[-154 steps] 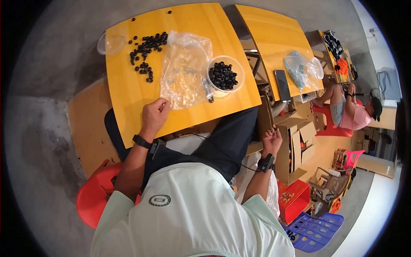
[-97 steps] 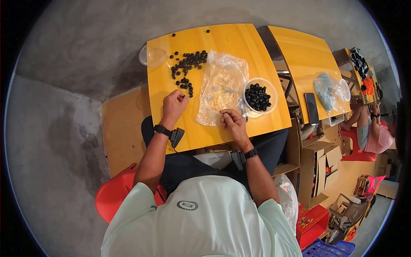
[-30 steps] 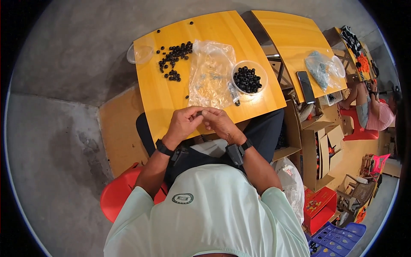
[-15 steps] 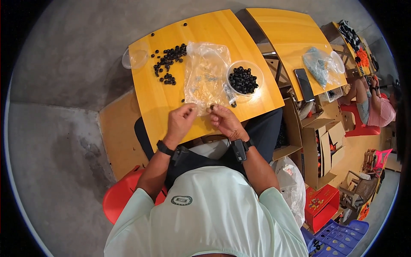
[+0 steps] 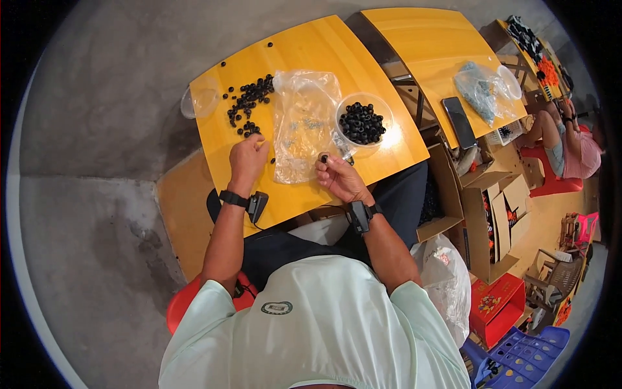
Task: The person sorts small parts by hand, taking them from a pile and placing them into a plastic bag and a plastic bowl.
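Observation:
My right hand (image 5: 340, 179) pinches a small black round bead-like piece (image 5: 324, 158) between thumb and fingertips, just over the lower right of a clear plastic bag (image 5: 301, 123). Small items lie in or on the bag, too tiny to name. At the lower end of a scatter of black round pieces (image 5: 245, 102) is my left hand (image 5: 247, 161), its fingers curled together. Whatever its fingertips hold is hidden. To the right of the bag, a clear round tub (image 5: 388, 135) contains many more such pieces (image 5: 363, 123).
The yellow table (image 5: 389, 159) carries all this, with a clear lid (image 5: 202, 102) overhanging its left edge. A second table (image 5: 421, 39) bears a phone (image 5: 459, 122) and a bag of grey-green material (image 5: 479, 91). Cardboard boxes (image 5: 479, 223) stand at right; beyond sits another person (image 5: 578, 152).
My left hand has moved left and away from the bag to the scattered black pieces. The right hand stays near the bag's lower edge, still pinching its piece. The view has shifted slightly.

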`<state>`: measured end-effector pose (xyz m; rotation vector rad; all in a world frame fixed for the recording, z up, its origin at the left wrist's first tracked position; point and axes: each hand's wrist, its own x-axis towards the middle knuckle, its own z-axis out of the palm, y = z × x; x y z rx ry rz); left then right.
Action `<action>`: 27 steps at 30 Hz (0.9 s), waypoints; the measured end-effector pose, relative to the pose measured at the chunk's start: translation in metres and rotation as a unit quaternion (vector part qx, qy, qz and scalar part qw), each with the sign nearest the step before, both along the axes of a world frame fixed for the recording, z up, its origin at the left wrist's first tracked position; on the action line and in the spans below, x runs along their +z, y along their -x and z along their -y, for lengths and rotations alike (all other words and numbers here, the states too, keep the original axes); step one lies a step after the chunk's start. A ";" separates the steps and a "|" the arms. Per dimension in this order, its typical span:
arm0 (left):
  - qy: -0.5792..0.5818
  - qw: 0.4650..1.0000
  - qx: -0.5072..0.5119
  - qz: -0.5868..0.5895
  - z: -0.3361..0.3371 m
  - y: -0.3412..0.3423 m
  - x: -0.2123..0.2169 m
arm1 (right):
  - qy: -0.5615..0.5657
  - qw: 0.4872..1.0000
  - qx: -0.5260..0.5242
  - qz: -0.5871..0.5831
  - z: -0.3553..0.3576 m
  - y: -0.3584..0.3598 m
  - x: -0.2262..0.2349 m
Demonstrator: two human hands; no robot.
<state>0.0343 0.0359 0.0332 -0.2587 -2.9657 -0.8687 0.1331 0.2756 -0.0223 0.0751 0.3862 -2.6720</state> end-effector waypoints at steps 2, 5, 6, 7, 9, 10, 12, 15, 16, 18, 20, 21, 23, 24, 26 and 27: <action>-0.012 0.999 -0.025 -0.021 -0.018 0.009 0.011 | 0.014 1.000 0.011 -0.017 0.001 0.002 0.001; -0.013 0.994 -0.084 -0.061 -0.052 0.029 0.011 | 0.010 1.000 0.011 -0.012 0.002 0.002 0.003; 0.000 0.990 -0.116 -0.080 -0.061 0.035 0.011 | 0.010 1.000 0.010 -0.013 0.002 0.002 0.003; -0.001 0.990 -0.119 -0.081 -0.067 0.042 0.009 | 0.016 1.000 0.011 -0.009 0.003 0.002 0.003; 0.073 0.979 -0.170 -0.088 -0.077 0.053 0.004 | 0.022 1.000 0.011 -0.005 0.004 0.002 0.002; 0.073 0.978 -0.173 -0.089 -0.080 0.057 0.001 | 0.025 1.000 0.011 -0.006 0.004 0.001 0.002; 0.157 0.965 -0.203 -0.059 -0.083 0.064 -0.006 | 0.028 1.000 0.010 -0.006 0.004 0.002 0.002; 0.129 0.969 -0.197 -0.067 -0.083 0.063 -0.009 | 0.036 0.999 0.010 -0.015 0.004 0.002 0.002; 0.130 0.969 -0.198 -0.066 -0.084 0.062 -0.007 | 0.032 0.999 0.009 -0.015 0.003 0.002 0.003; 0.106 0.975 -0.187 -0.053 -0.084 0.059 -0.003 | 0.029 0.999 0.009 -0.015 0.003 0.001 0.004; 0.069 0.979 -0.176 -0.075 -0.076 0.057 -0.004 | 0.020 1.000 0.011 -0.009 0.003 0.001 0.004; 0.032 0.981 -0.164 -0.097 -0.072 0.055 -0.004 | 0.020 1.000 0.011 -0.009 0.003 0.002 0.004; 0.022 0.981 -0.161 -0.103 -0.071 0.047 0.003 | 0.022 1.000 0.010 -0.015 0.003 0.003 0.002; 0.011 0.981 -0.159 -0.109 -0.070 0.043 0.007 | 0.023 1.000 0.010 -0.014 0.003 0.002 0.001; -0.003 0.979 -0.163 -0.119 -0.067 0.035 0.009 | 0.023 1.000 0.009 -0.017 0.003 0.002 0.000; -0.017 0.977 -0.169 -0.128 -0.066 0.032 0.010 | 0.023 1.000 0.011 -0.017 0.003 0.002 -0.001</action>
